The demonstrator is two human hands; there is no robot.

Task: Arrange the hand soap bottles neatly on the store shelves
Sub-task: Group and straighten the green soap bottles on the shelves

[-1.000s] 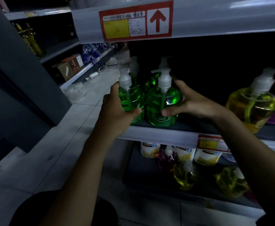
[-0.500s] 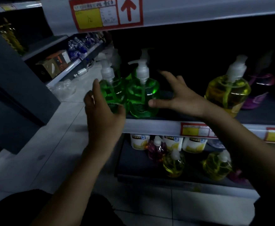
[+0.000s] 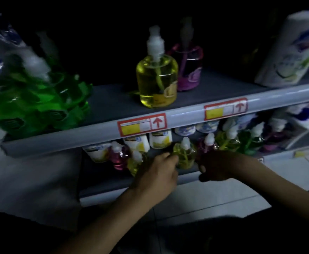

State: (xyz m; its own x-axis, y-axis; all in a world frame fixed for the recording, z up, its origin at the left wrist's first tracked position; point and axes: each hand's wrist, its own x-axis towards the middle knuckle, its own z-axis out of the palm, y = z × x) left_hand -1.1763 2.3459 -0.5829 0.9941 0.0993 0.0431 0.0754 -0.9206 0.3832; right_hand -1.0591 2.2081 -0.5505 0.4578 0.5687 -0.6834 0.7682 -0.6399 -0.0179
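Yellow clear-plastic pump bottle point(image 3: 185, 156) on lower grey shelf point(image 3: 102, 176), flanked by left hand point(image 3: 159, 173) and right hand point(image 3: 216, 167); fingers curled, actual hold not discernible in dimness. Bottle best kept upright, slid level into row, neighbours point(image 3: 119, 158) left unknocked.

In a dim store aisle, left hand point(image 3: 157, 174) and right hand point(image 3: 217, 167) flank a small yellow soap bottle point(image 3: 185, 155) on the lower shelf point(image 3: 102, 178); blurred green bottles point(image 3: 38, 105) stand above.
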